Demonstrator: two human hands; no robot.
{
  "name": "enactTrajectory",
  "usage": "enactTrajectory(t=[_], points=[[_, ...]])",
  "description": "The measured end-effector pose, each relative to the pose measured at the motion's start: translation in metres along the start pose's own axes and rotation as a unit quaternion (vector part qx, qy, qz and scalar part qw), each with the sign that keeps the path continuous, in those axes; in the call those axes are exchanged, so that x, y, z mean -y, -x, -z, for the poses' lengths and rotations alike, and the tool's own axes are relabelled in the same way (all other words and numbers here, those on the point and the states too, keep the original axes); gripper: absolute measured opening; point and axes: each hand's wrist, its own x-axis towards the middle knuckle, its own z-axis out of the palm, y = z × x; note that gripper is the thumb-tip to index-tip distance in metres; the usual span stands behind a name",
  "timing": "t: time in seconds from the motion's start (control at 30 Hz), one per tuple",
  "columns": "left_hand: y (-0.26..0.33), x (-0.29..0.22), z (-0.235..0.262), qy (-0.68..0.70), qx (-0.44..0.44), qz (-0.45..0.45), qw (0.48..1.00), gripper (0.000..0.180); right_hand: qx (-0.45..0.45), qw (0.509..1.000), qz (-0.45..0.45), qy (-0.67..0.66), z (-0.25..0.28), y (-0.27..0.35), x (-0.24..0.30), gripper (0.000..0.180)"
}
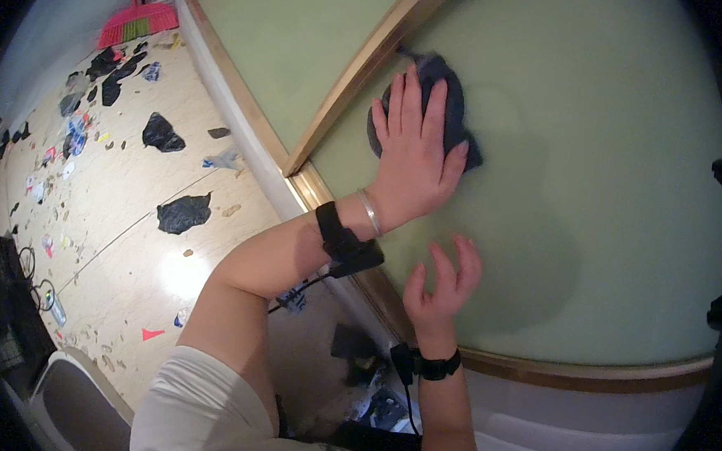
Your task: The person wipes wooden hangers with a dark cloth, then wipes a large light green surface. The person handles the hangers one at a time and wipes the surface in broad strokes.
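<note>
My left hand point(416, 142) holds a dark grey cloth point(448, 82) pressed against a pale green, frosted-looking panel point(564, 147). Its fingers lie stretched over the cloth, with the thumb along the right edge. A silver bangle point(369, 214) and a black strap with a small box are on that wrist. Lower and nearer to me, my right hand point(444, 284) is in front of the same panel, its fingers apart and loosely curled. Nothing shows in it. A black strap point(439, 367) with a small box and cable circles the right wrist.
A wooden frame bar point(353, 80) divides the panel from another green one. The pale tiled floor point(120, 244) is littered with black plastic scraps point(184, 213). A pink broom point(138, 23) stands far left; a grey chair back point(77, 407) is near left.
</note>
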Motion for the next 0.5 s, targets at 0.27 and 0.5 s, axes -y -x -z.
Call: enactTrajectory(t=[0.27, 0.5], points=[[0.093, -0.020, -0.041, -0.011, 0.047, -0.116, 0.992, 0.064, -0.001, 0.990, 0.028, -0.139, 0.016, -0.023, 0.014, 0.044], [0.091, 0.029, -0.017, 0.245, 0.145, -0.227, 0.931, 0.050, 0.131, 0.980, 0.107, 0.101, -0.019, 0.040, -0.016, 0.050]])
